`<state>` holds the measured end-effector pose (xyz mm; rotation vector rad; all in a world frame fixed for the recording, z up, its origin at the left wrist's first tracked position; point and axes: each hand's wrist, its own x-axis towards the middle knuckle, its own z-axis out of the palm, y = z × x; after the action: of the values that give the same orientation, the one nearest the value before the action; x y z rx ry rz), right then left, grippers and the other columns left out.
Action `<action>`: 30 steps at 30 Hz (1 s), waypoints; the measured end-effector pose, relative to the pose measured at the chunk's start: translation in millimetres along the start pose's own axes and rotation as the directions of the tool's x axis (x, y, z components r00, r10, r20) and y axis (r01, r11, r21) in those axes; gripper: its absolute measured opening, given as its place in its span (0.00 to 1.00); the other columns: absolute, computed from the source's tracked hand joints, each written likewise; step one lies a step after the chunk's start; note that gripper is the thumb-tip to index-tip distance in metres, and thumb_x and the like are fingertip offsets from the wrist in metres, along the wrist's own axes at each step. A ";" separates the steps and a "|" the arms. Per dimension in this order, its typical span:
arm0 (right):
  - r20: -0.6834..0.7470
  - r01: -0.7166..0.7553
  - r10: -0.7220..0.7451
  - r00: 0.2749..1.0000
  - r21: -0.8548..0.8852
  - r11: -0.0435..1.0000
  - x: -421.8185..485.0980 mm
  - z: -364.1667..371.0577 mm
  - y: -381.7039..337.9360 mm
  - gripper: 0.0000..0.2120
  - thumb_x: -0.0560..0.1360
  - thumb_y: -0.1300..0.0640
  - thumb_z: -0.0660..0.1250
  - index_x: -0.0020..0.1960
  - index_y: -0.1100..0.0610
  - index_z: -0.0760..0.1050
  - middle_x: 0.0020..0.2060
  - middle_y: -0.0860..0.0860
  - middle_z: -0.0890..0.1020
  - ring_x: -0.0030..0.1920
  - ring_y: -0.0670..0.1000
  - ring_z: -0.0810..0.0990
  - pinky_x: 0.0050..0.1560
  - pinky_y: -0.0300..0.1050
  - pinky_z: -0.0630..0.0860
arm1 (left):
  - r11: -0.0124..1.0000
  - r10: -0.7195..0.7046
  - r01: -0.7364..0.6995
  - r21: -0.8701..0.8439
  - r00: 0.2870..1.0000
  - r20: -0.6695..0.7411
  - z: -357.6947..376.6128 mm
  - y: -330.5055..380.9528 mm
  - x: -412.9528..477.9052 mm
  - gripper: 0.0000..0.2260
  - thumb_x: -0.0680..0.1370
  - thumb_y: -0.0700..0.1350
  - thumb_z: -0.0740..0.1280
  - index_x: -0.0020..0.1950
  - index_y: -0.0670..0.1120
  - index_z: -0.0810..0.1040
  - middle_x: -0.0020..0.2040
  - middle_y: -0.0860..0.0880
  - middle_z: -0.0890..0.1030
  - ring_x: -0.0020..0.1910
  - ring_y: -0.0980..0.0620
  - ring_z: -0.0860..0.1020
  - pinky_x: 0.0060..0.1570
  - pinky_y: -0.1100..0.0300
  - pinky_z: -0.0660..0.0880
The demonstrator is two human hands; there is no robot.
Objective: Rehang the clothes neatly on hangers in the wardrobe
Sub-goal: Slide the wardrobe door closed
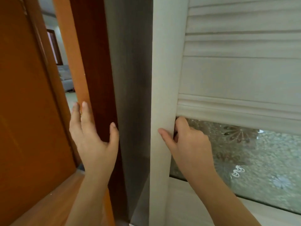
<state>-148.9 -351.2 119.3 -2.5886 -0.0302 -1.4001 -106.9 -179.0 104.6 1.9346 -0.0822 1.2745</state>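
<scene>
Head view | left hand (94,141) fingers straight, flat on brown frame (97,62) | right hand (190,144) grips wardrobe door (164,70) edge, thumb on front | grey panel (130,79) between hands | frosted glass (260,160) just right of right hand

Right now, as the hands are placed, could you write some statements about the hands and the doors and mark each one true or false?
1. The right hand grips the edge of the white wardrobe door. True.
2. The left hand holds a hanger. False: it holds nothing; its fingers are straight, at the wooden door frame.
3. The white wardrobe door has a patterned glass panel below its slats. True.
4. Clothes hang in plain view inside the wardrobe. False: only a grey panel shows beside the door; no clothes are in view.
5. A pale sofa shows past the orange door. True.
</scene>
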 end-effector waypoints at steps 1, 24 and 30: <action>0.012 0.009 -0.009 1.000 0.019 1.000 1.9 4.8 -5.2 0.17 0.65 0.48 0.73 0.34 0.59 0.71 0.17 0.48 0.72 0.15 0.49 0.70 0.22 0.29 0.46 | 0.996 -0.067 0.069 -0.050 0.997 0.041 0.1 -3.2 2.8 0.32 0.75 0.47 0.65 0.74 0.46 0.54 0.75 0.46 0.58 0.72 0.56 0.53 0.71 0.55 0.54; -0.124 0.135 -0.121 0.985 0.110 0.985 25.0 77.6 -80.9 0.13 0.70 0.46 0.63 0.43 0.55 0.65 0.22 0.46 0.76 0.17 0.47 0.74 0.16 0.33 0.63 | 0.851 -0.324 0.390 -0.353 0.917 0.233 6.0 -48.9 21.3 0.25 0.77 0.41 0.63 0.71 0.53 0.60 0.64 0.58 0.67 0.64 0.60 0.65 0.58 0.65 0.64; -0.162 0.152 -0.137 0.977 0.088 0.984 26.5 87.5 -94.0 0.24 0.61 0.47 0.76 0.44 0.56 0.66 0.23 0.47 0.77 0.18 0.47 0.75 0.16 0.33 0.64 | 0.858 -0.308 0.378 -0.348 0.920 0.240 5.2 -54.2 21.0 0.25 0.76 0.41 0.64 0.71 0.53 0.60 0.64 0.58 0.66 0.64 0.61 0.65 0.54 0.72 0.64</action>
<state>-72.4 -245.1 110.1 -2.4309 -0.2642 -1.6032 -68.2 -138.3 89.0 1.6204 -0.0675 0.7766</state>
